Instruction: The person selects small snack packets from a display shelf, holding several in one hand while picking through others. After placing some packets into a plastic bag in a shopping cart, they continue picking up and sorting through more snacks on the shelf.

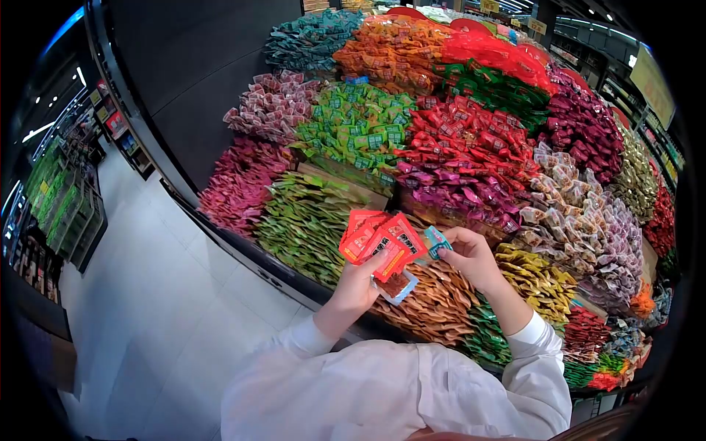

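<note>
Fanned out in my left hand (356, 288) are several red snack packets (391, 244), with the thumb pressed over them. Below the fan, a packet with a clear window and pale edge (399, 285) shows brownish contents. My right hand (472, 257) pinches a small teal packet (437, 241) between thumb and fingers, just right of the red ones. Both hands are held above the front of a snack display, over rows of brown-orange packets (441, 298). Part of the left fingers is hidden behind the packets.
Sorted heaps of wrapped snacks fill the display: green packets (360, 128), red packets (471, 136), olive-green packets (305, 224) and yellow packets (537, 275). A dark edge (243, 250) borders the stand. Pale tiled floor (169, 309) and shelves (62, 206) lie to the left.
</note>
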Tool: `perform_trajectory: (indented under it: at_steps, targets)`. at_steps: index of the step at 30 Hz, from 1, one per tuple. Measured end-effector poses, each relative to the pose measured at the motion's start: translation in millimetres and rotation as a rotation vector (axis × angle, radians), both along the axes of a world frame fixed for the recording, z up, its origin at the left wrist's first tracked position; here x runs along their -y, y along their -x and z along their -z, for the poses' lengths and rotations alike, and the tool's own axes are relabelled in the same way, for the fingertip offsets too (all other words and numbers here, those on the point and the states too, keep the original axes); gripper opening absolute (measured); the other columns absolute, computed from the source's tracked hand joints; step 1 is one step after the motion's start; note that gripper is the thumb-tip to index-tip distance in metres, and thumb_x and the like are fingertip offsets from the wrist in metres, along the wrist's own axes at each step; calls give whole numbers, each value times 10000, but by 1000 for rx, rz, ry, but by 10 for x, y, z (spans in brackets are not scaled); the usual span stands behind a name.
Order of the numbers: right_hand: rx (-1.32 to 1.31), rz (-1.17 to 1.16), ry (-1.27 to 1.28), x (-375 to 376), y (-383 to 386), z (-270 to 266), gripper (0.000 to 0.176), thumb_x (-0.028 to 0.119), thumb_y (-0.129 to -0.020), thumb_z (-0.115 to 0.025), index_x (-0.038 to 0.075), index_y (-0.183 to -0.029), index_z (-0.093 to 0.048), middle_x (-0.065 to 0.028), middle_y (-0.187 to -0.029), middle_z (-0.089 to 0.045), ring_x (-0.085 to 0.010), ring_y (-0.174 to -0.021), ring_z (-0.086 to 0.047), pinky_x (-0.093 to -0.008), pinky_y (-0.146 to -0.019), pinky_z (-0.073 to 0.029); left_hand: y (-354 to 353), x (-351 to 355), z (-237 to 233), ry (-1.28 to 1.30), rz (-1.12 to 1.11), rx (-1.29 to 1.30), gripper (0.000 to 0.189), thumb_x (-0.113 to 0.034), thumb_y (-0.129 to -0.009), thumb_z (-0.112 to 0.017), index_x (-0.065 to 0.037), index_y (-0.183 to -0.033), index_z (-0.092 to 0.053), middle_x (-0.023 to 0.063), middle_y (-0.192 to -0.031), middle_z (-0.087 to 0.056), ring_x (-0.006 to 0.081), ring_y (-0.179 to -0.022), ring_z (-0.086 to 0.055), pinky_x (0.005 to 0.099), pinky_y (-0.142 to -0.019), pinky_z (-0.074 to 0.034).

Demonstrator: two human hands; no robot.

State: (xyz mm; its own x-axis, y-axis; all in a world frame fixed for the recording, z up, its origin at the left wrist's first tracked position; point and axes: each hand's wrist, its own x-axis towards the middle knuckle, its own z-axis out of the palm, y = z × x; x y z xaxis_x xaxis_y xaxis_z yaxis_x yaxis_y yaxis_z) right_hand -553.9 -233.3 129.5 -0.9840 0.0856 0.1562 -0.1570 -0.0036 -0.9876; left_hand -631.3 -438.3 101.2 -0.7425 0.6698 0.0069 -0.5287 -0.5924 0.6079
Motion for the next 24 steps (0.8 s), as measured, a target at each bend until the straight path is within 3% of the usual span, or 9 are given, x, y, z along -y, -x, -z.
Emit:
perform_trajectory:
  at_steps: [5,7,12,13,15,19,22,24]
  targets:
    - [-43,86,-157,355,654,-110,177,-36,-840,-564,-5,-1015,-565,-2,-901,-613,-74,-847,-565,-233,-756,-456,820,168,20,-60,85,-42,330,-69,-894,-513,-33,-1214,-438,103,-1118,-564,218,-990,-584,380,-803,-509]
    - [-103,157,-248,452,1118,-233,127,-48,-833,-561,-13,-956,-563,-11,-868,-612,-69,-804,-574,-228,-728,-462,1298,275,-51,-39,85,-21,334,-58,-881,-535,-32,-1200,-441,89,-1083,-574,202,-909,-613,352,-734,-534]
    - [-254,229,-380,643,2675,-796,61,-2,-821,-583,-11,-881,-582,-27,-799,-633,-86,-750,-603,-255,-696,-483,2790,532,-451,-14,-91,-263,355,6,-840,-559,-34,-1179,-461,84,-1039,-592,194,-874,-617,333,-702,-533]
    - [-191,405,-680,598,3016,-942,90,33,-795,-620,-5,-869,-588,-43,-781,-643,-94,-757,-616,-269,-686,-485,3107,568,-594,-5,-106,-337,353,18,-833,-560,-33,-1171,-468,83,-1036,-594,193,-880,-617,330,-706,-532]
    - [-393,562,-937,666,3584,-1306,119,75,-773,-632,27,-876,-597,-100,-795,-651,-193,-730,-649,-311,-647,-485,3787,561,-826,34,-39,-412,351,43,-819,-559,-27,-1154,-480,81,-1032,-598,191,-892,-616,325,-724,-529]
    - [-583,747,-1192,517,4667,-1778,154,173,-777,-624,97,-907,-592,-104,-830,-656,-317,-770,-622,-414,-649,-483,4836,244,-1117,111,-105,-631,514,111,-767,-566,-43,-1232,-409,87,-1085,-566,182,-943,-589,314,-778,-511]
    - [-540,813,-1385,497,5195,-1984,157,170,-769,-598,119,-918,-602,-102,-814,-651,-326,-771,-617,-433,-663,-477,5446,-104,-1171,78,-71,-726,523,95,-768,-578,-46,-1241,-405,84,-1100,-549,168,-960,-564,301,-803,-488]
    - [-375,799,-1522,440,5501,-2036,166,172,-764,-571,139,-922,-609,-105,-804,-643,-321,-782,-615,-437,-682,-478,5715,-274,-1192,80,-34,-815,535,90,-763,-586,-45,-1248,-401,81,-1113,-544,163,-971,-555,297,-820,-474]
